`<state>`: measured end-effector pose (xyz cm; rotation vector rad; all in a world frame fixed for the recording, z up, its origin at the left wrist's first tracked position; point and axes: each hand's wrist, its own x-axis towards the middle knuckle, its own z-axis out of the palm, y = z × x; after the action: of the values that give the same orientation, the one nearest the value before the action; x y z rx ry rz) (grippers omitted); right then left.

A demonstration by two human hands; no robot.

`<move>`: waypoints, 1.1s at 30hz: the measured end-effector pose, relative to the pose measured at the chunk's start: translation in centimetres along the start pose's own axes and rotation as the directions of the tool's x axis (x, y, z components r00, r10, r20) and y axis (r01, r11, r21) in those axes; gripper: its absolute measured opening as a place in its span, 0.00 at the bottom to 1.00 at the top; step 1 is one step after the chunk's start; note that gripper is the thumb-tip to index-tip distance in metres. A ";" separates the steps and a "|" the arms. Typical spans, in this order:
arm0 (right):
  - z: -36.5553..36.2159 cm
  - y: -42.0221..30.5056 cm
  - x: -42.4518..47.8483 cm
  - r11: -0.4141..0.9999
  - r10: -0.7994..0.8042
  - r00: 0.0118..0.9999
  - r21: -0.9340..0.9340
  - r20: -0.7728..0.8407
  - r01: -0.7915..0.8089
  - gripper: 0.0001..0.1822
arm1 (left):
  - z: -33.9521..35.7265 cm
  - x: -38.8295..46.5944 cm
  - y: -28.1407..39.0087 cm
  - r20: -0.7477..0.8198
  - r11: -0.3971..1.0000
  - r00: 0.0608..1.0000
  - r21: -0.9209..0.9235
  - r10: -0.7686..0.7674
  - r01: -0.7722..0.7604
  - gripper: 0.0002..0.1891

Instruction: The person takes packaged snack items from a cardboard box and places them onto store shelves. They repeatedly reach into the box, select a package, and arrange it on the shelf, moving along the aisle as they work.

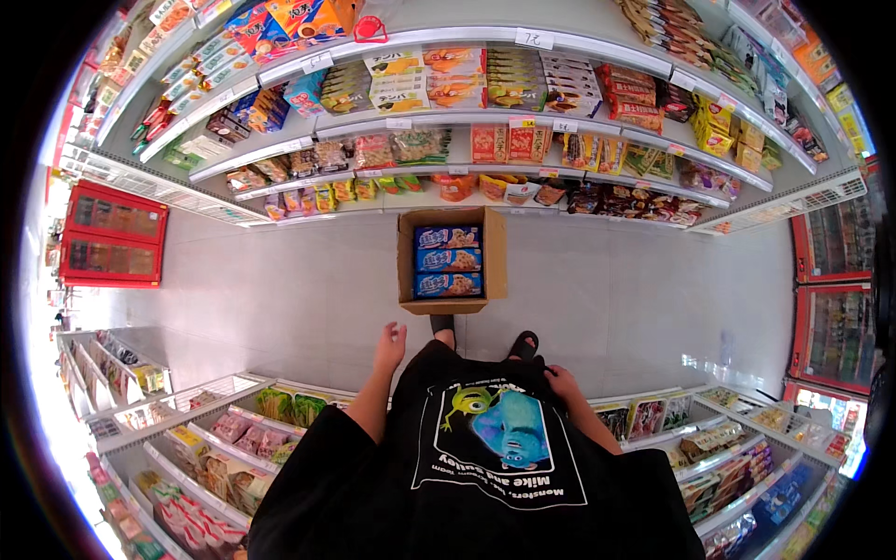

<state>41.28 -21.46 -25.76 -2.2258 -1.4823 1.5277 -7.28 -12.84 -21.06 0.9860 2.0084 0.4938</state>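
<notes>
An open cardboard box [495, 262] rests on the floor in front of my feet, its flaps spread. Inside it, blue cookie packages [448, 260] are stacked in a column. My left hand [393, 341] hangs below the box's near left corner, with nothing in it and its fingers loosely bent. Beside the hem of my black T-shirt [483, 528] is my right hand [561, 382]. It touches the dark cloth, and whether its fingers grip it is hard to see.
Ahead stands a multi-tier store shelf [378, 126] filled with packaged snacks. Lower snack racks flank me at the left [231, 448] and right [728, 448]. A red glass-door cabinet [115, 234] stands far left; red-framed coolers [833, 280] line the right. Grey tiled floor [630, 287] runs between.
</notes>
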 end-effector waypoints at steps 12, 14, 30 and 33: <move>9.8 -0.8 -8.2 0.956 0.200 0.873 0.286 -0.445 -0.074 0.20 | -0.1 13.7 7.0 0.402 0.863 0.907 0.496 -0.125 -0.101 0.25; 9.2 -4.5 -10.3 0.927 0.227 0.894 0.367 -0.386 -0.077 0.20 | -0.2 14.3 8.8 0.417 0.832 0.905 0.529 -0.083 -0.167 0.21; 0.7 -40.7 -0.7 0.733 -0.680 0.708 -0.179 -0.193 0.656 0.12 | -8.7 3.3 10.0 0.481 0.961 0.868 0.275 -0.121 -0.018 0.18; 3.3 -41.5 2.1 0.722 -0.648 0.760 -0.281 0.047 0.633 0.13 | -10.0 0.7 8.1 0.383 0.942 0.922 0.326 -0.058 -0.076 0.18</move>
<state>11.35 0.86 -7.16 -1.5324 -2.2464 1.0612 -11.94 -7.19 -10.41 1.1937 1.7520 -0.0530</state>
